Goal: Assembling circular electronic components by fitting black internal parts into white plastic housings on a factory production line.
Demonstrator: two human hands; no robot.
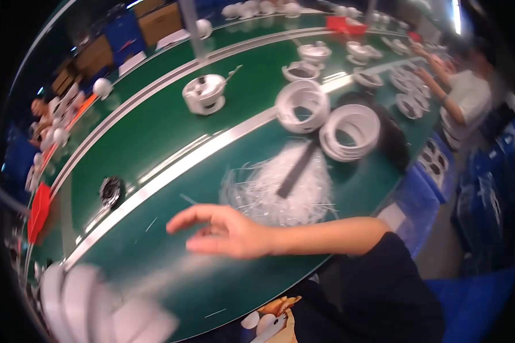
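Note:
My right hand [229, 231] reaches in from the right over the green bench [171, 240], its fingers spread and holding nothing. Just beyond it lies a heap of thin, clear-white plastic strips [269, 188], with a dark flat bar [298, 171] across it. A few loose strips are scattered on the bench by the fingers. Two stacks of white plastic rings [352, 128] stand past the heap. At the lower left are several white rounded parts [80, 303], smeared by motion. My left hand does not show.
A metal rail [212, 141] divides the bench from a green conveyor belt. On the belt sit a white round housing [205, 94] and a dark round part [110, 191]. Blue bins [435, 171] stand right of the bench. A co-worker [466, 97] works at the far right.

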